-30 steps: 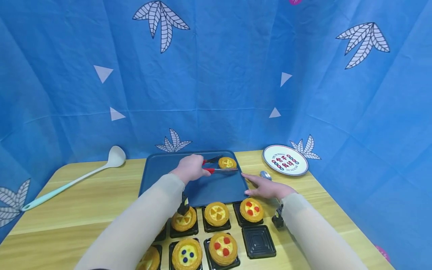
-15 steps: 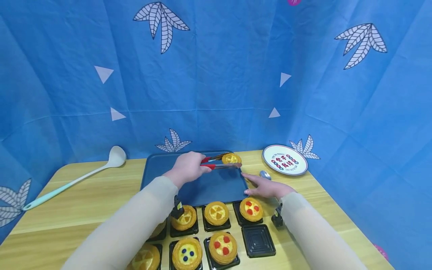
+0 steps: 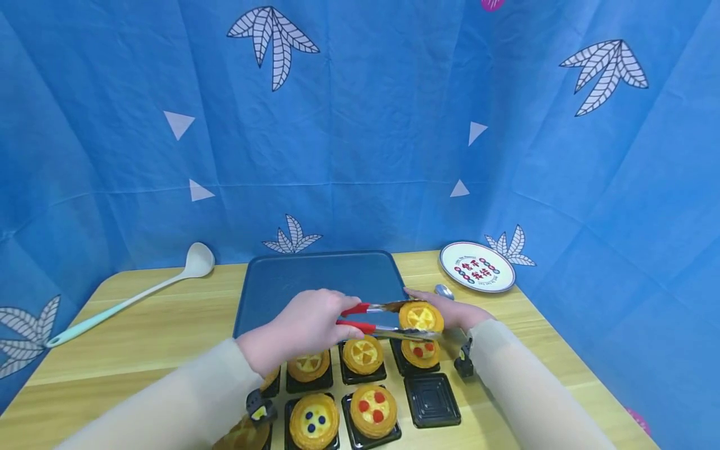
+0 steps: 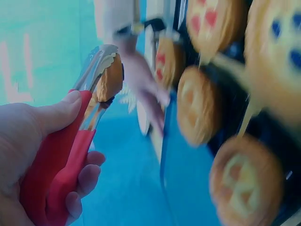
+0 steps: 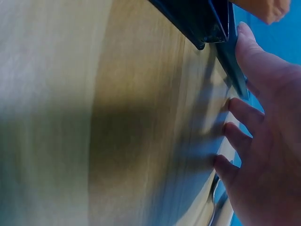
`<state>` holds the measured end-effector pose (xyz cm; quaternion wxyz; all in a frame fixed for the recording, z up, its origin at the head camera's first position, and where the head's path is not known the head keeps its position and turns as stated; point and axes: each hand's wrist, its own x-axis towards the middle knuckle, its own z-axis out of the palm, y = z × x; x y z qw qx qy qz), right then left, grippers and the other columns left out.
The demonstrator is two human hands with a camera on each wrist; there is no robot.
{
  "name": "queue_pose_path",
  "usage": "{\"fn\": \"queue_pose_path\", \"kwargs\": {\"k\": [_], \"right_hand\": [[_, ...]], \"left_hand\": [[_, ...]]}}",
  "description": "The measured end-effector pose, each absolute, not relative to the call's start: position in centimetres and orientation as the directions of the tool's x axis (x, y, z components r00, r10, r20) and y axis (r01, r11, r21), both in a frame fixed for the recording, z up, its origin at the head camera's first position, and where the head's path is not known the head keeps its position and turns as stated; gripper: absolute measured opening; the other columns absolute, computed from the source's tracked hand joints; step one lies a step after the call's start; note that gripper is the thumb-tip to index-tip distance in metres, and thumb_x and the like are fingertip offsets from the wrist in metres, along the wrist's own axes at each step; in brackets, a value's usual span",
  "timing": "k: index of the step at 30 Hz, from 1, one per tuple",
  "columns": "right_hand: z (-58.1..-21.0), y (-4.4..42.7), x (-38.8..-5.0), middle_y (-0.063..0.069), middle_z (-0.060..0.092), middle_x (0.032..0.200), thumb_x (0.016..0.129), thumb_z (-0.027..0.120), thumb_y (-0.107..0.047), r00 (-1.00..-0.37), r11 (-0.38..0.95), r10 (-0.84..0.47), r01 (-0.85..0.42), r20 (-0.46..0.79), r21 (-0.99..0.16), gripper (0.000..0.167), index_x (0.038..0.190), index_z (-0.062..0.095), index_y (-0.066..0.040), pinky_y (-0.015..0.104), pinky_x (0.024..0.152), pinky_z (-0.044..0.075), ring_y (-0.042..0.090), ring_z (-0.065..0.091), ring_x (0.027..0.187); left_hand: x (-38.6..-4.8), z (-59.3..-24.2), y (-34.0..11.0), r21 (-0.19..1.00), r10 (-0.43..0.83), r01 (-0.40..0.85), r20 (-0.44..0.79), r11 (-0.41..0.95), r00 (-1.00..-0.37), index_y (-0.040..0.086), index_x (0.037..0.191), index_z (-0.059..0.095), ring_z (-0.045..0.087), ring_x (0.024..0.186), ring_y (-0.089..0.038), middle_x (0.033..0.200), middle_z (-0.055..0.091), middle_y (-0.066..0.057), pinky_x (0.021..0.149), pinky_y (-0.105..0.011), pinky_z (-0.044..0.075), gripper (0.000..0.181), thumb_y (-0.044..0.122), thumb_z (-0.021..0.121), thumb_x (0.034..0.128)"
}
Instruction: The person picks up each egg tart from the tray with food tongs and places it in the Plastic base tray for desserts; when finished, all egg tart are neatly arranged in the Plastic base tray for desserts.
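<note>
My left hand [image 3: 306,322] grips red-handled tongs [image 4: 54,172], seen up close in the left wrist view. Between the tong tips is an egg tart [image 3: 420,317] with wedge-shaped toppings, held above the row of tarts and in front of my right hand. The right hand [image 5: 268,127] lies with loosely extended fingers against the right edge of the dark blue baking tray [image 3: 315,272]; its thumb touches the tray's rim. Part of that hand is hidden behind the tart in the head view. A square black plastic holder [image 3: 432,400] lies bare near the right forearm.
Several egg tarts sit in black holders before the tray, including a berry-dotted tart [image 3: 313,420] and a red-topped tart [image 3: 374,410]. A round plate [image 3: 477,267] and a metal spoon [image 3: 444,291] are at right. A long-handled ladle [image 3: 199,260] lies at left.
My left hand has lifted the tart off the tray's far right corner with the tongs and brought it nearer and to the right. The right hand has stayed by the tray edge.
</note>
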<state>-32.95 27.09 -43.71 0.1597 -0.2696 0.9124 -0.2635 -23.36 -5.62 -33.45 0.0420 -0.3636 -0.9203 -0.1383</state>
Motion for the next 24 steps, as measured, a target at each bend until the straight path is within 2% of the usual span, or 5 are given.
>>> {"fn": "queue_pose_path", "kwargs": {"k": [2,7,12,19,24], "right_hand": [[-43.7,26.9,-32.9,0.022,0.024,0.158,0.098,0.063,-0.026,-0.821,0.739,-0.537,-0.347,-0.195,-0.577,0.074,0.157,0.021,-0.006,0.057,0.11,0.025,0.043,0.026,0.141],[-43.8,26.6,-32.7,0.017,0.021,0.16,0.1,0.06,-0.031,-0.849,0.776,-0.475,-0.28,-0.232,-0.565,0.073,0.159,0.02,-0.013,0.055,0.111,0.023,0.039,0.023,0.144],[-43.8,26.6,-32.6,0.018,0.021,0.16,0.1,0.061,-0.03,-0.841,0.763,-0.491,-0.29,-0.227,-0.578,0.074,0.159,0.019,-0.012,0.055,0.112,0.022,0.039,0.022,0.144],[-43.8,26.7,-32.4,0.02,0.021,0.159,0.1,0.06,-0.029,-0.836,0.748,-0.509,-0.311,-0.205,-0.586,0.075,0.159,0.017,-0.011,0.057,0.112,0.02,0.042,0.02,0.144],[-44.1,26.7,-32.7,0.019,0.022,0.159,0.1,0.061,-0.03,-0.838,0.745,-0.508,-0.312,-0.199,-0.589,0.074,0.159,0.019,-0.012,0.057,0.112,0.021,0.041,0.021,0.143]], "left_hand": [[-22.3,-33.9,-5.5,0.228,0.684,0.699,0.154,0.678,-0.714,0.01,0.131,0.066,0.067,0.1,-0.019,0.117,0.07,-0.004,0.078,-0.033,0.054,0.061,0.05,0.074,0.0854],[-20.5,-35.3,-5.1,0.26,0.736,0.729,0.09,0.633,-0.671,0.014,0.13,0.066,0.066,0.102,-0.015,0.116,0.07,0.0,0.082,-0.033,0.054,0.058,0.051,0.072,0.0865],[-19.9,-36.9,-4.8,0.247,0.778,0.763,0.054,0.597,-0.626,0.017,0.122,0.071,0.064,0.08,-0.003,0.097,0.07,0.009,0.067,-0.025,0.052,0.049,0.05,0.072,0.0865],[-19.6,-37.6,-3.8,0.237,0.798,0.779,0.029,0.58,-0.602,0.019,0.12,0.071,0.057,0.071,0.002,0.093,0.068,0.012,0.06,-0.021,0.047,0.045,0.05,0.071,0.088],[-19.5,-37.8,-3.2,0.212,0.813,0.797,0.021,0.566,-0.582,0.018,0.121,0.07,0.051,0.063,0.003,0.081,0.062,0.015,0.055,-0.02,0.042,0.045,0.05,0.07,0.0886]]}}
